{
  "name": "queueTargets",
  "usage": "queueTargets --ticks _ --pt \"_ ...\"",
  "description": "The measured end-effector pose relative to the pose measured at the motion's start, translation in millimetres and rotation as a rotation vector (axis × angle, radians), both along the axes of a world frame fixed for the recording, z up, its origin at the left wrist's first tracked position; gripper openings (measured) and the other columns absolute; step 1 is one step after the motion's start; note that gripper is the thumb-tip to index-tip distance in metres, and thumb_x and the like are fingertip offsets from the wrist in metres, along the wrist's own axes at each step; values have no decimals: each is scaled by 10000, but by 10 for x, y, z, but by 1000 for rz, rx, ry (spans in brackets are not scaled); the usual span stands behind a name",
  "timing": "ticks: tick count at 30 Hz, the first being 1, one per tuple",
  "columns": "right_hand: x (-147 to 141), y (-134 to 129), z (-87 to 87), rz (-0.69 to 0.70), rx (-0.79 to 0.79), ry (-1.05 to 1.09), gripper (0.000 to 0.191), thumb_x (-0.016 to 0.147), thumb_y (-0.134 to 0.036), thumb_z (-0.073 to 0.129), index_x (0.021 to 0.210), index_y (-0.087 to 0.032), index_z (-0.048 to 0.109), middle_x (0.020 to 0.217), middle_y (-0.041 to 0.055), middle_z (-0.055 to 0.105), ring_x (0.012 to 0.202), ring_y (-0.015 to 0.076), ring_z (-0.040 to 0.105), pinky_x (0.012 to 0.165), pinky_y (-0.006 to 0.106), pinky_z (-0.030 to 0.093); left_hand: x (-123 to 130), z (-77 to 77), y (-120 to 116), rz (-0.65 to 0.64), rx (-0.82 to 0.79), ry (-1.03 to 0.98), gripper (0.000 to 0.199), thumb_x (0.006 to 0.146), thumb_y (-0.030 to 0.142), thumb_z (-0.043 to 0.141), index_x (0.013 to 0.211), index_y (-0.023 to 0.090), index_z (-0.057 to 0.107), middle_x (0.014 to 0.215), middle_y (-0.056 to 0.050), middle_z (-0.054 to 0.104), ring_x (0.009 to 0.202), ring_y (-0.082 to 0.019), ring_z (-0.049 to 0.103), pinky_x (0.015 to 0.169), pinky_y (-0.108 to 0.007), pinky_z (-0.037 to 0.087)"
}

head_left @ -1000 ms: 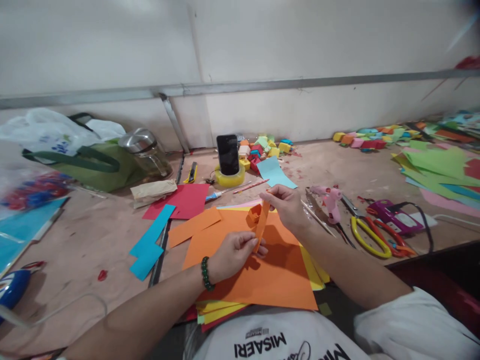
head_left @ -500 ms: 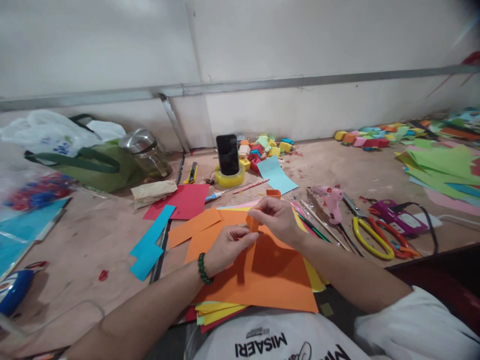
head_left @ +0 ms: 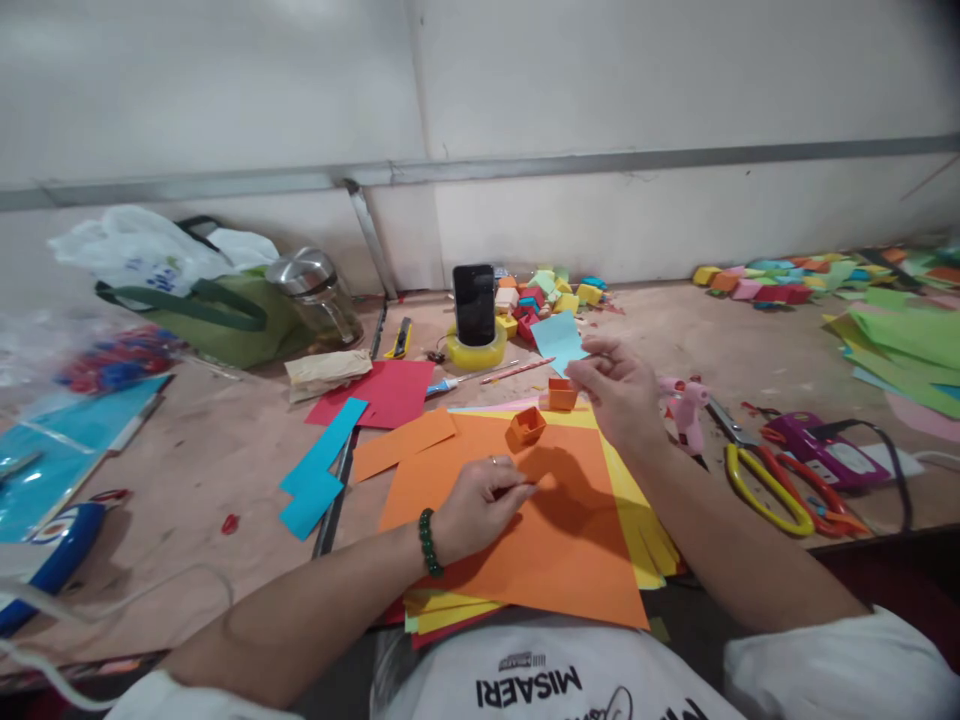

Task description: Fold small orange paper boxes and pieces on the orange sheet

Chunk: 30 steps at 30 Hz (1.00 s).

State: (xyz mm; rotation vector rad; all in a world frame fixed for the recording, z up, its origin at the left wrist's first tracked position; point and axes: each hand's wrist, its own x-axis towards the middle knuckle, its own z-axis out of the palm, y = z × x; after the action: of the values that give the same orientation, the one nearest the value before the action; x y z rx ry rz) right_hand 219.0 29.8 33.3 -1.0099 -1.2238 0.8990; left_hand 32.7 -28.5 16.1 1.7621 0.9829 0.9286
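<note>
My left hand (head_left: 484,505) rests low over an orange paper sheet (head_left: 577,560), its thumb and fingers closed together. Anything between them blends with the orange below and cannot be made out. Held higher, my right hand (head_left: 619,395) has its fingertips pinched near the pale blue paper (head_left: 559,338); what they grip, if anything, is too small to tell. A small open orange paper box (head_left: 527,426) sits tilted on the sheet between my hands. Just behind it, a second orange paper box (head_left: 562,393) stands by my right fingertips.
To the right lie a pink glue gun (head_left: 687,410), yellow-handled scissors (head_left: 769,492) and a purple device (head_left: 825,450). A phone (head_left: 474,305) stands in a tape roll (head_left: 476,350) before a heap of paper cubes (head_left: 555,290). Blue strips (head_left: 324,455) lie left, behind them a glass jar (head_left: 326,310).
The folded orange strip that both hands held is gone from between them; a small orange box now sits there. My right hand has moved up and right, apart from the left. The view has shifted.
</note>
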Motion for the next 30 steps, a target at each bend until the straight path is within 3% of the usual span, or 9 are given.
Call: queueTargets --ticks 2,6,8,11,16,22,26,30 --pt "-32 -49 71 -35 65 38 303 763 -462 694 882 -242 523 577 -49 542 533 118 533 546 270 452 -8 27 44 118 -36 -107 524 808 544 579 444 191 448 480 23 418 501 -106 406 523 -254 357" --pt "-253 -226 21 207 -23 -75 366 717 -493 715 910 -222 563 662 -26 585 592 130 571 530 258 456 -70 -16 164 214 -135 -186 498 767 502 647 454 185 426 455 43 404 470 -88 386 504 -240 346" --pt "-324 -266 -73 285 -68 -126 377 682 -424 760 919 -204 568 708 -21 591 643 130 580 566 256 465 -87 -72 181 185 -133 -185 442 761 480 668 499 176 483 489 36 454 488 -86 404 513 -235 352" --pt "-327 -255 -181 296 -95 -98 352 690 -361 767 918 -189 561 700 -32 569 642 117 563 588 253 461 -83 -116 150 71 -170 -173 454 746 482 686 496 172 467 508 31 467 489 -78 404 497 -229 348" --pt "-245 -215 -171 287 -117 59 432 664 -333 794 994 -211 543 641 -62 558 604 116 558 590 263 479 -68 -59 92 -128 -351 -124 465 714 516 697 489 168 488 474 25 488 427 -66 410 422 -215 307" --pt "-185 -175 -38 316 -184 142 488 628 -359 811 1013 -235 537 595 -87 551 528 105 527 534 260 476 -87 48 130 -131 -429 -145 555 601 632 733 480 166 457 439 61 412 411 -42 323 417 -206 248" --pt "-217 -164 21 361 -229 170 488 584 -392 825 943 -225 539 542 -105 507 480 93 505 485 237 443 -120 28 180 -129 -480 -243 632 588 778 633 568 157 514 510 53 446 419 -42 349 410 -202 262" --pt "-278 -192 -33 398 -232 162 483 602 -362 816 969 -210 542 544 -105 518 494 87 510 513 232 448 -135 -33 195 -232 -542 -244 589 650 708 655 510 170 460 458 50 420 416 -57 375 419 -211 296"
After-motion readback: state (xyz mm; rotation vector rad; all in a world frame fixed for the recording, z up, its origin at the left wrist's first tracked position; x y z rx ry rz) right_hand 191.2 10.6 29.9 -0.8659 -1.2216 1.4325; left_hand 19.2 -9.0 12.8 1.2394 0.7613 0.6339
